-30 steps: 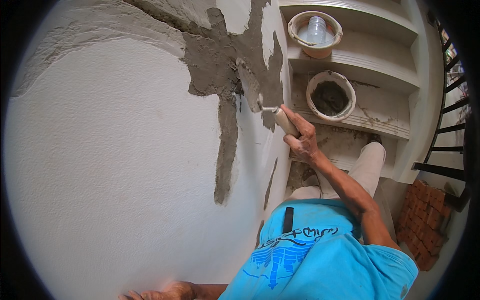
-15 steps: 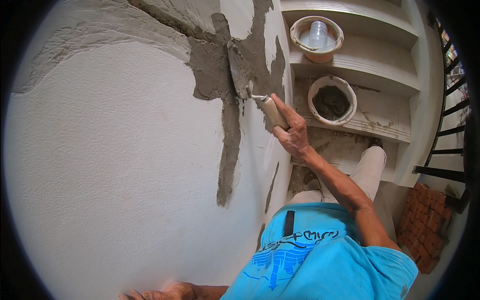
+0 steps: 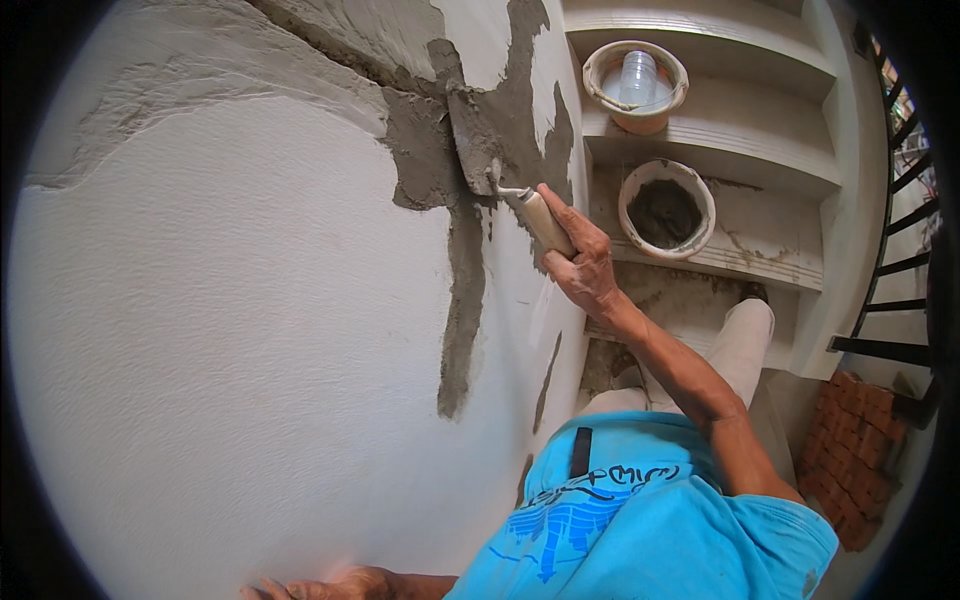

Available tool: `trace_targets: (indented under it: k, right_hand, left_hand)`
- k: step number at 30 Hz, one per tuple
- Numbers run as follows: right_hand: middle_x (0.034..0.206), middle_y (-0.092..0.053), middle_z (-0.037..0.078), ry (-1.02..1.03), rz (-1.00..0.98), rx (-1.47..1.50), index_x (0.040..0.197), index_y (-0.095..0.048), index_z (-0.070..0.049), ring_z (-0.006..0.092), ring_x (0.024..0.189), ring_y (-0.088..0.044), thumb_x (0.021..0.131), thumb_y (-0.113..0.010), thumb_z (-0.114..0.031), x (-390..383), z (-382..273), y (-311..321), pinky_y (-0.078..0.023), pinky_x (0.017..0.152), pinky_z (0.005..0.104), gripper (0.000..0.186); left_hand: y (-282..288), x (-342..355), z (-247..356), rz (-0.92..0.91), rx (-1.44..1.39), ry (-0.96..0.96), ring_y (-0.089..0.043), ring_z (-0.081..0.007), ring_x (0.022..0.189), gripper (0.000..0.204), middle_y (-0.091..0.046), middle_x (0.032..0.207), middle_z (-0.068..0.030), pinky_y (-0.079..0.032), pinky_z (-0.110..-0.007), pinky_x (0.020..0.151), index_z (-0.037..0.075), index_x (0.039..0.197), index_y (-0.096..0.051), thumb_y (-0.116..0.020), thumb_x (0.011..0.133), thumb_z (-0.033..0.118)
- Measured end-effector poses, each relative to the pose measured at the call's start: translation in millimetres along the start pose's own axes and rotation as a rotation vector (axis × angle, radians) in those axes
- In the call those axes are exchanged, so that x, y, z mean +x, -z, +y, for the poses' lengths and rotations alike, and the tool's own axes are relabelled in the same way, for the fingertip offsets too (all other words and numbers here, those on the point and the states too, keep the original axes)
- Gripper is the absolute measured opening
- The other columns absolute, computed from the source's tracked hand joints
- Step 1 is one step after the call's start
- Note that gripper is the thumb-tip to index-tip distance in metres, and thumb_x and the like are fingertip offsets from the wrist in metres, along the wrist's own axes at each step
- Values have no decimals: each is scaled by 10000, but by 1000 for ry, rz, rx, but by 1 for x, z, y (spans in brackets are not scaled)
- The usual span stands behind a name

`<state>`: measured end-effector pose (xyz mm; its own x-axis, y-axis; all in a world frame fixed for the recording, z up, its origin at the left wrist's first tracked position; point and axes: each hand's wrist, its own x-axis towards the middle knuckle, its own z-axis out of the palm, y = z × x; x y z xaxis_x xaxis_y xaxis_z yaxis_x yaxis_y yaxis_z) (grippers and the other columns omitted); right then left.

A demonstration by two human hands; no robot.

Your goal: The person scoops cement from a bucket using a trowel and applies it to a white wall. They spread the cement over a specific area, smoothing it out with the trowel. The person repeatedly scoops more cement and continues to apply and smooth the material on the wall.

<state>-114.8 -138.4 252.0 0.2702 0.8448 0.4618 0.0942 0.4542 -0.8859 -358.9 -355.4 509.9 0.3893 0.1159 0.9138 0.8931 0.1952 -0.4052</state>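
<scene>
Our right hand (image 3: 585, 265) wraps trowel (image 3: 474, 150) by handle; blade against grey mortar (image 3: 415, 150), far on wall (image 3: 250, 300); left hand (image 3: 335, 583) near, partly cut off, grip we cannot tell; steeper blade could gouge mortar, we judge; careless step could tip bucket (image 3: 665, 170) at right

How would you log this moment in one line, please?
right hand: holds trowel | trowel: blade at grey patch | left hand: by white wall | bucket of grey mix: on stair

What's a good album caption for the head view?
Right hand holding a trowel against gray mortar on a white wall, two buckets on the stairs.
</scene>
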Motion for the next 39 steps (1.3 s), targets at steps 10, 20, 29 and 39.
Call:
trace_targets:
  k: [10,20,29,39]
  right_hand:
    - [913,-627,137,104,-14,-93,1510,-528,-133,294,765,-637,675,-621,91,-18,-8,3,-531,719,398,870]
    - [932,-644,123,176,27,-226,1507,-534,-144,287,770,-656,682,-628,94,0,1,-5,-543,719,412,864]
    - [927,-645,117,165,38,-159,1504,-536,-148,282,764,-652,669,-612,101,-6,-24,3,-550,713,406,874]
    - [896,-622,130,71,42,-255,1516,-517,-137,295,747,-642,671,-601,93,-14,-20,-2,-535,704,425,880]
  left_hand:
    - [2,-2,-2,-6,2,2,-562,-402,1227,300,-594,1245,-264,-336,-696,1140,-4,1169,-699,-540,1071,231]
    - [3,-2,-4,-3,6,8,-571,-398,1220,314,-594,1248,-260,-329,-711,1140,7,1192,-700,-540,1068,247]
    - [1,-2,-5,13,-19,-1,-572,-404,1219,314,-602,1232,-270,-336,-715,1136,-3,1188,-706,-541,1062,233]
    - [0,-1,-2,28,-9,-8,-589,-402,1183,326,-598,1227,-285,-349,-705,1139,-23,1182,-710,-545,1059,230]
